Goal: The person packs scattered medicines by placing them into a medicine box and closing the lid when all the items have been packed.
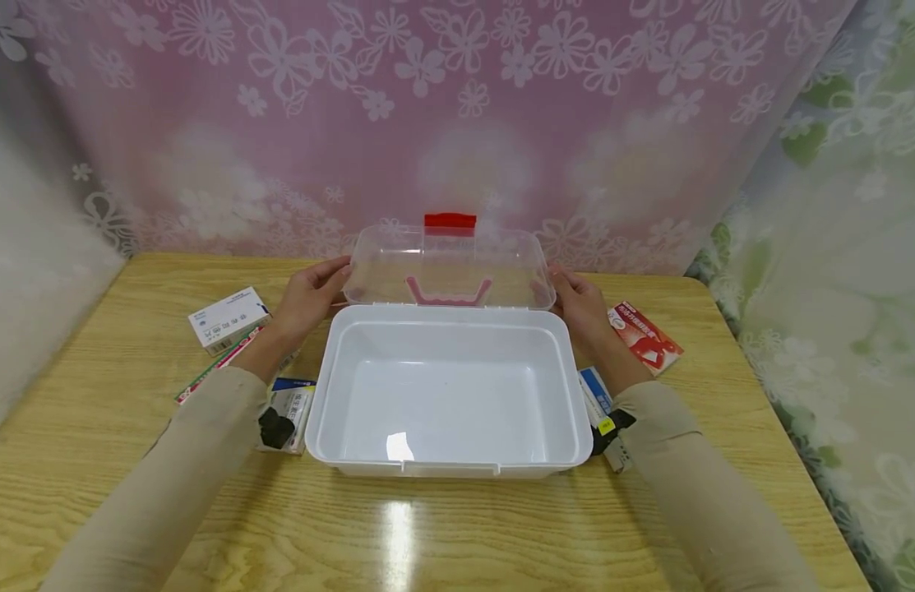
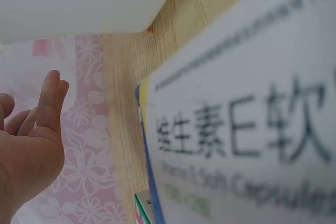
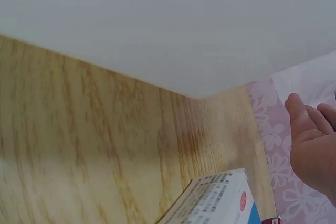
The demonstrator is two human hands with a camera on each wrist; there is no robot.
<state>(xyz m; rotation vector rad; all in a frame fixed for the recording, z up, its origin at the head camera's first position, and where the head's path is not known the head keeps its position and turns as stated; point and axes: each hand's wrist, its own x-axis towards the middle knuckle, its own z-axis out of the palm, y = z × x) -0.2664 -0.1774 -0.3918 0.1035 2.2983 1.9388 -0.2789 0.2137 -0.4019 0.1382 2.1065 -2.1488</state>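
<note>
An opened white plastic box (image 1: 445, 470) stands on the wooden table, its inside bare. Hinged at its back edge, the clear lid (image 1: 383, 267) leans backward, bearing a pink handle (image 1: 450, 298) and a red latch (image 1: 450, 220). My left hand (image 1: 312, 292) holds the lid's left edge, and my right hand (image 1: 579, 304) holds its right edge. Some fingertips show faintly through the clear plastic. In the left wrist view, a Vitamin E soft capsules box (image 2: 241, 129) looms large beside the left hand (image 2: 31, 150). The right hand (image 3: 315, 145) appears at the edge of the right wrist view.
Left of the box lie a white medicine box (image 1: 229, 319), a green and red carton (image 1: 219, 366) and the vitamin box (image 1: 298, 411). To the right are a red medicine packet (image 1: 644, 335) and a blue and white box (image 1: 594, 390). A pink floral curtain (image 1: 457, 148) hangs behind the table.
</note>
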